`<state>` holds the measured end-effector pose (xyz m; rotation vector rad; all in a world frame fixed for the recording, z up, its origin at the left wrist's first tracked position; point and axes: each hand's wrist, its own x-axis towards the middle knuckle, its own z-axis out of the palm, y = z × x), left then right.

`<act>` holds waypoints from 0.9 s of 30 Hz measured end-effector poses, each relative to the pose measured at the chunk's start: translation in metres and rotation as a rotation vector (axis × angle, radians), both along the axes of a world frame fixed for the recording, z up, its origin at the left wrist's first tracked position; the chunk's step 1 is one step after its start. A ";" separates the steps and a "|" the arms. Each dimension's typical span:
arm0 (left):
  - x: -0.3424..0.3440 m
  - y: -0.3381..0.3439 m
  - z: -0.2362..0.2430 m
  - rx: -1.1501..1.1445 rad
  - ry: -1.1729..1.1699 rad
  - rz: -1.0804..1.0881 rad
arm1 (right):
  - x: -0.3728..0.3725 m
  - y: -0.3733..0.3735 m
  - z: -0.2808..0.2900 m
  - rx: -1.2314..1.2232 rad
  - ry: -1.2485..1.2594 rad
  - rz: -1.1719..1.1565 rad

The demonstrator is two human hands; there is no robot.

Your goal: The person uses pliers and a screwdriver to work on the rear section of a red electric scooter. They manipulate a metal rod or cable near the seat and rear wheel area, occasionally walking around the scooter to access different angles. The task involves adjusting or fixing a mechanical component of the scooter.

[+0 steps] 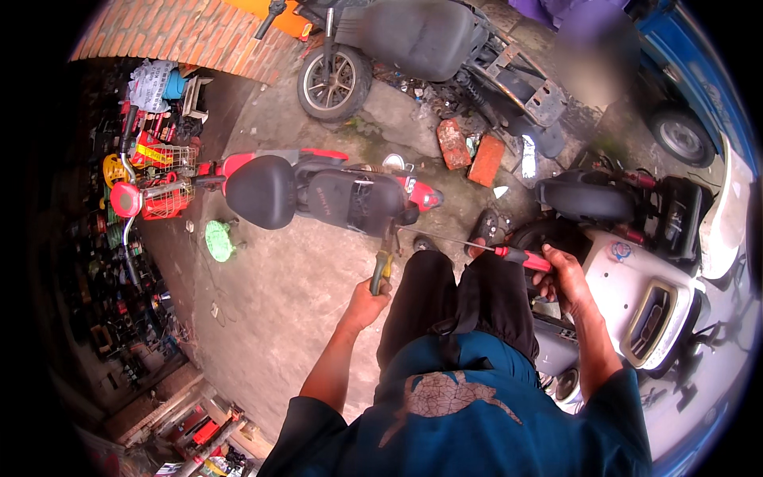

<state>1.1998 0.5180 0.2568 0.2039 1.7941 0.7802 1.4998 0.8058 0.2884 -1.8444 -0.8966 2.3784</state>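
My left hand [368, 304] is closed around the yellow-and-green handles of a pair of pliers [382, 269]. The pliers' jaws point up at the rear end of a red electric bike [334, 195] with black seats; whether they grip a part is too small to tell. In my right hand [566, 280] is a long screwdriver [520, 257] with a red-and-black handle. Its thin shaft runs left across my knees, and its tip is close to the pliers' jaws at the bike's rear.
A stripped motorbike [421, 36] stands at the far side, with red bricks [486, 161] near it. A white scooter body [636, 278] is close on my right. A green stool [218, 240] stands left, before crowded shelves of parts [103, 262]. Another person [596, 56], blurred, is at the far right.
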 end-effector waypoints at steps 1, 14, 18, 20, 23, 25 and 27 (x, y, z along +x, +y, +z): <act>-0.001 -0.002 0.000 0.012 -0.012 -0.002 | 0.003 0.003 0.001 -0.093 0.000 0.029; -0.017 -0.006 0.001 0.049 0.005 -0.153 | 0.010 0.020 -0.016 -0.223 0.239 0.122; -0.018 -0.010 -0.002 0.050 -0.024 -0.164 | 0.008 0.009 -0.008 0.313 0.260 0.355; -0.018 -0.007 0.000 0.034 -0.057 -0.139 | 0.012 0.000 -0.006 0.482 0.288 0.425; -0.017 -0.002 0.010 0.010 -0.016 -0.167 | 0.010 -0.003 -0.002 1.054 0.186 0.689; -0.018 0.003 0.012 -0.001 0.006 -0.184 | 0.006 -0.006 -0.006 0.791 0.207 0.406; -0.016 0.001 0.012 -0.004 0.014 -0.174 | -0.006 -0.004 0.011 0.248 0.122 0.030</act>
